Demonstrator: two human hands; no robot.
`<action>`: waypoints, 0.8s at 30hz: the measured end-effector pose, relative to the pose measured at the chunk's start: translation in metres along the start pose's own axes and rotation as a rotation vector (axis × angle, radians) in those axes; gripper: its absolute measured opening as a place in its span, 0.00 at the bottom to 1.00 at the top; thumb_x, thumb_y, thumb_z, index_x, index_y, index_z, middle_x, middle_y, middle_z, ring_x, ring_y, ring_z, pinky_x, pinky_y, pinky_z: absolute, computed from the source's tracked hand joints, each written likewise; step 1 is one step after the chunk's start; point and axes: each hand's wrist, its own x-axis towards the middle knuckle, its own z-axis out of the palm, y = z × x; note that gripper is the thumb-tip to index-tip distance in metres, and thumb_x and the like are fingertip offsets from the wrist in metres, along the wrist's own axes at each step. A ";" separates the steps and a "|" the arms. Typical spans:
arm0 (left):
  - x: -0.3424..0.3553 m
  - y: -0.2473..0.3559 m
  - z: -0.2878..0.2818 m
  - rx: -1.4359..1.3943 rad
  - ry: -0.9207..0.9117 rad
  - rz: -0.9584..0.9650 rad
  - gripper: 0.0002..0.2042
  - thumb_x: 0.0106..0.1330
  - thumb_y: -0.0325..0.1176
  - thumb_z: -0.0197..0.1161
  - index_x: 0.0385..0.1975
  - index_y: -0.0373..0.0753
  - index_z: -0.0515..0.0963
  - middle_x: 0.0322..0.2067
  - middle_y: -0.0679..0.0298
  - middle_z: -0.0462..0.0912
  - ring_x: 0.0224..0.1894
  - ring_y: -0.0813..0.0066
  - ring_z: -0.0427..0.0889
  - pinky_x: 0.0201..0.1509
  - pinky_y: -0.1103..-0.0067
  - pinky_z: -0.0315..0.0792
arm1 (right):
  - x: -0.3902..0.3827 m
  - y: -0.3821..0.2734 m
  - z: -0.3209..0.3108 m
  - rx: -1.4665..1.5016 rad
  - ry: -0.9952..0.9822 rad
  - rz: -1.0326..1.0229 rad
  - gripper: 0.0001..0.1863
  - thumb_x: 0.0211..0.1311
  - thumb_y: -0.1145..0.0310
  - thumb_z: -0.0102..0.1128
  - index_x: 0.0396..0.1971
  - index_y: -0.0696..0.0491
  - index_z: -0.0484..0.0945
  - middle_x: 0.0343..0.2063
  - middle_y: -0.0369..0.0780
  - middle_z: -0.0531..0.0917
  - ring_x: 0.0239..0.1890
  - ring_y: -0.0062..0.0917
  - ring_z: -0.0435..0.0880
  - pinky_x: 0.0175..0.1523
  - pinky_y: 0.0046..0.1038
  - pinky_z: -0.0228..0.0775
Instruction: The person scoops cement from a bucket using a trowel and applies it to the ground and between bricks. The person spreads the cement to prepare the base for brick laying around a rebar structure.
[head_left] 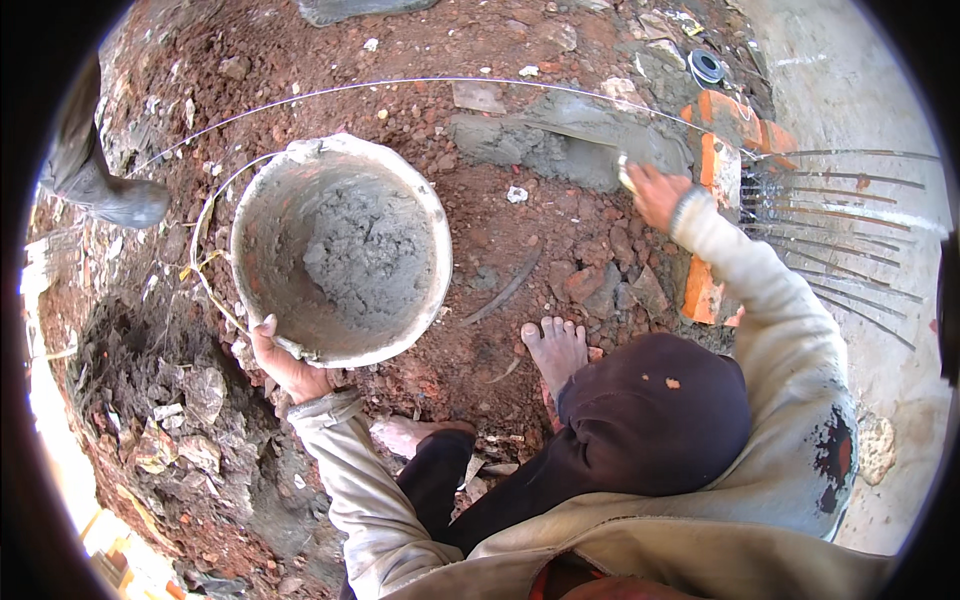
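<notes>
My left hand (290, 368) grips the near rim of a wide round basin (441, 235), its thumb over the edge. Wet grey mortar (365, 245) lies in the bottom of the basin, which appears tilted toward me. Out to the right, my right hand (660, 196) is closed around the pale handle of a trowel (626, 172). The trowel's blade is hard to tell from the wet mortar around it. That mortar bed (600, 160) is spread in a strip on the reddish soil, partly smoothed, ending near some orange bricks (722, 170).
A taut string (400, 83) crosses above the mortar strip toward the bricks. Several steel bars (850, 210) stick out over grey concrete at the right. A spool (706, 66) lies beyond the bricks. At far left stands another person's boot (125, 203). A rubble heap (190, 430) lies near left.
</notes>
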 end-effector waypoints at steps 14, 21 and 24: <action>0.011 -0.006 0.025 0.289 -0.052 0.125 0.16 0.47 0.25 0.55 0.38 0.28 0.76 0.35 0.57 0.81 0.35 0.62 0.81 0.44 0.71 0.77 | 0.024 -0.004 -0.040 0.362 -0.086 0.022 0.19 0.66 0.60 0.47 0.43 0.62 0.69 0.27 0.55 0.82 0.23 0.47 0.83 0.32 0.43 0.78; -0.009 -0.012 0.028 0.324 -0.110 0.310 0.20 0.45 0.21 0.54 0.42 0.30 0.75 0.33 0.60 0.80 0.32 0.66 0.81 0.39 0.74 0.77 | -0.032 -0.001 -0.074 0.697 -0.420 0.196 0.17 0.66 0.59 0.47 0.39 0.60 0.73 0.20 0.48 0.79 0.15 0.39 0.80 0.24 0.39 0.74; -0.025 -0.017 0.047 0.296 -0.187 0.307 0.22 0.42 0.18 0.54 0.43 0.30 0.74 0.32 0.58 0.79 0.27 0.69 0.79 0.35 0.75 0.78 | -0.073 -0.004 -0.061 0.517 -0.132 -0.203 0.14 0.63 0.60 0.50 0.37 0.57 0.73 0.20 0.50 0.77 0.27 0.45 0.82 0.34 0.43 0.72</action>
